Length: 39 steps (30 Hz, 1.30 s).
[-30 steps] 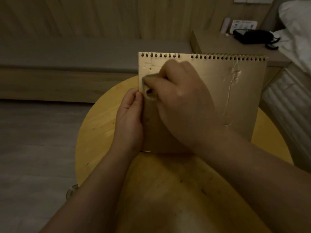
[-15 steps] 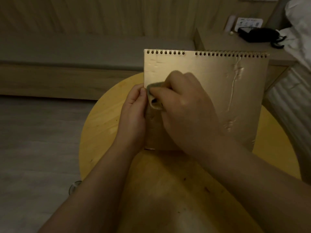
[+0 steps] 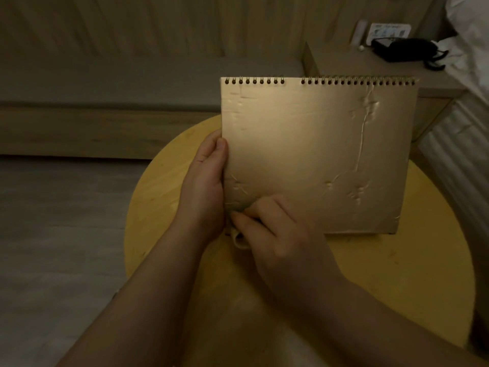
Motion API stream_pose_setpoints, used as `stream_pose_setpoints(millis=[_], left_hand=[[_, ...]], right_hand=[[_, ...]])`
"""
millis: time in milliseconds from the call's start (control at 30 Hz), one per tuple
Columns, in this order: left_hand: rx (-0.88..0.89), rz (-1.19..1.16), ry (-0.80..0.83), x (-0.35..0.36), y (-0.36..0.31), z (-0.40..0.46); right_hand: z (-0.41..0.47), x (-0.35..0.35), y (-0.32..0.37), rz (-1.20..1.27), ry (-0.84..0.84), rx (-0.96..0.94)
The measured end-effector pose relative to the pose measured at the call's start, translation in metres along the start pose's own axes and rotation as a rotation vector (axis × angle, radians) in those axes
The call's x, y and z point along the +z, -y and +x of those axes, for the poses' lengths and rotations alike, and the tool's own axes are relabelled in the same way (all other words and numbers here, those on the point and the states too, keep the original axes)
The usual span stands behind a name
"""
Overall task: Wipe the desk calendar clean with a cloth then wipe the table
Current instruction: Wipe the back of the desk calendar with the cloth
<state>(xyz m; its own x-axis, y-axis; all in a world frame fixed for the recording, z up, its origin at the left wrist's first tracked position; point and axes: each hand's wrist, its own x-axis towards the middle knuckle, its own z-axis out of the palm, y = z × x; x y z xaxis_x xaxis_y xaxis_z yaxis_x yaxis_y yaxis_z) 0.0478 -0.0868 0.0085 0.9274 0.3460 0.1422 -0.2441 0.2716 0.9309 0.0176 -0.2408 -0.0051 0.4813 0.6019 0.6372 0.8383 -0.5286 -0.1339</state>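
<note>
A gold spiral-bound desk calendar (image 3: 312,144) stands upright on the round yellow wooden table (image 3: 397,274), its creased back cover facing me. My left hand (image 3: 203,189) grips the calendar's left edge, thumb on the cover. My right hand (image 3: 277,234) presses a small beige cloth (image 3: 239,241) against the cover's lower left corner. Most of the cloth is hidden under my fingers.
A long low wooden bench (image 3: 105,102) runs behind the table. At the back right, a bedside shelf holds a black phone (image 3: 404,53) and a small card. White bedding (image 3: 471,49) hangs at the right edge. Grey floor lies to the left.
My right hand has slid the cloth down the calendar's left side, from near the top spiral to the bottom corner. The left hand has kept its hold on the edge.
</note>
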Motion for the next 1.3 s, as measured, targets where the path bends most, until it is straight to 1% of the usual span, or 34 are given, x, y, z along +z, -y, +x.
stream_pose_setpoints(millis=[200, 300, 433, 533, 600, 733, 900, 1100, 1200, 1300], left_hand=[[-0.007, -0.098, 0.067, 0.0, -0.002, 0.0], [0.001, -0.053, 0.041, -0.001, 0.0, 0.001], [-0.004, -0.007, 0.029, -0.003, 0.0, 0.001], [0.004, -0.025, 0.035, -0.001, -0.001, 0.0], [0.006, -0.046, 0.027, 0.002, -0.002, -0.001], [0.003, -0.04, 0.013, 0.002, -0.002, 0.0], [0.022, 0.003, -0.024, 0.0, 0.002, 0.004], [0.017, -0.009, 0.013, 0.0, 0.001, 0.004], [0.02, 0.03, 0.008, 0.002, 0.0, 0.005], [0.022, 0.017, -0.006, 0.004, 0.001, 0.005]], right_hand=[[0.066, -0.019, -0.026, -0.049, -0.123, 0.012], [0.107, -0.03, -0.038, -0.069, -0.172, 0.022], [0.133, -0.032, -0.043, -0.151, -0.146, 0.07], [0.117, -0.027, -0.038, -0.147, -0.192, 0.039], [0.095, -0.022, -0.032, -0.111, -0.194, 0.012], [0.04, -0.008, -0.016, -0.033, -0.14, 0.049], [-0.016, 0.01, 0.0, -0.01, -0.084, 0.065], [-0.022, 0.016, 0.007, 0.051, -0.095, 0.075], [-0.019, 0.017, 0.006, 0.039, -0.092, 0.047], [-0.022, 0.013, 0.002, 0.016, -0.085, 0.034]])
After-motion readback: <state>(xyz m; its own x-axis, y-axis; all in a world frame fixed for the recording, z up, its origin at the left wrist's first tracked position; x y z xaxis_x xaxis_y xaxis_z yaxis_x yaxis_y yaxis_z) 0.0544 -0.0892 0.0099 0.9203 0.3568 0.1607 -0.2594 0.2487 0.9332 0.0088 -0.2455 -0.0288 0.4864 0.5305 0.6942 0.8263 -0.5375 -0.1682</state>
